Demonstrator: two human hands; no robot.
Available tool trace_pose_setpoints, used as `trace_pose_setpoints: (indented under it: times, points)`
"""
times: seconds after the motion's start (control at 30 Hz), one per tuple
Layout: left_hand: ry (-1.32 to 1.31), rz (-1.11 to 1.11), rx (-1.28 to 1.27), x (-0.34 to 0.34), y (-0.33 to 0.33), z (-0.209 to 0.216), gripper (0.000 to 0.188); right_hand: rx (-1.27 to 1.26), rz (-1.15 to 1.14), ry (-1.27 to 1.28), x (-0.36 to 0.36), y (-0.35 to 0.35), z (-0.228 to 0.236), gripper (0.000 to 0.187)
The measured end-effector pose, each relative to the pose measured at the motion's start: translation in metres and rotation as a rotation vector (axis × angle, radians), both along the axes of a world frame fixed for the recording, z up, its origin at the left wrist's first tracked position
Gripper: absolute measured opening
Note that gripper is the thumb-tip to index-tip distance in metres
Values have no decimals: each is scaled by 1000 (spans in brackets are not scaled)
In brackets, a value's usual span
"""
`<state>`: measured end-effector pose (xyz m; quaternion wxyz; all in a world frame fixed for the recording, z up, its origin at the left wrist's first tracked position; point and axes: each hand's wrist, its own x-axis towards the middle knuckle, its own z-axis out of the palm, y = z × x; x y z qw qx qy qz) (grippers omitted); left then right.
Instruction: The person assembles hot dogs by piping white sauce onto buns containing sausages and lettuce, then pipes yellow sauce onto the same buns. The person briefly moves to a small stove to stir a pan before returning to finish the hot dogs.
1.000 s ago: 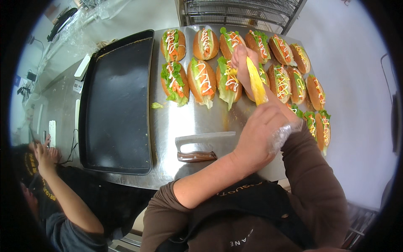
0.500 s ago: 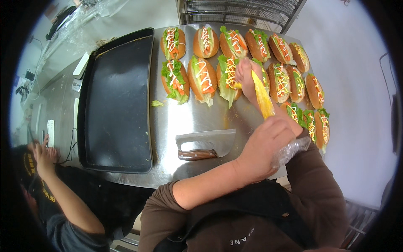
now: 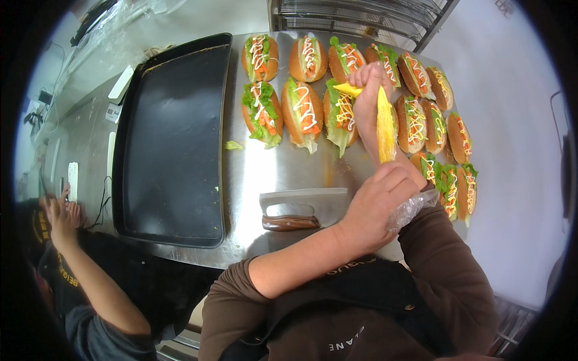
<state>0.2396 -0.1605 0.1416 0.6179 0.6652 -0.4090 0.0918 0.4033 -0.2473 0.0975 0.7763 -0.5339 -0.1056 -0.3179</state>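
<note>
A clear piping bag (image 3: 386, 129) filled with yellow sauce stretches between my two hands. Near its tip, my right hand (image 3: 368, 81) is closed round it, above the far end of a filled bun (image 3: 342, 114) with lettuce and yellow zigzag lines. My left hand (image 3: 382, 201) grips the bag's back end, and loose clear plastic hangs beside that wrist. My forearms cross, the left one lying nearer to me. Several filled buns with lettuce, orange pieces and white or yellow lines stand in rows; my right hand and forearm partly cover some of them.
A large black baking tray (image 3: 227, 138) lies left on the steel table (image 3: 301, 168). A cleaver (image 3: 328, 204) with a wooden handle rests in front of me. A lettuce scrap (image 3: 233, 145) lies by the tray. A wire rack (image 3: 361, 12) stands behind; a co-worker's arm (image 3: 99, 277) is at left.
My right hand and the bag's tip have moved away from me, from the bun's near part to its far end. The view has shifted slightly. Both hands keep hold of the bag.
</note>
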Motion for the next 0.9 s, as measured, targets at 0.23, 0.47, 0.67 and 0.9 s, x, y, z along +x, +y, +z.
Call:
trace_pose_setpoints:
  times: [0.23,0.47,0.67,0.9]
  points:
    - [-47,195,-48,29,21,-4,34,-48,151,24,41,48,-13,46]
    - [-11,281,-83,49,36,-4,31,-179,246,106,64,64,-23,49]
    - [-22,184,-86,41,34,-2,27,-249,217,156,45,41,-22,47]
    - [-36,175,-64,34,29,-2,25,-306,202,134,40,43,-20,48]
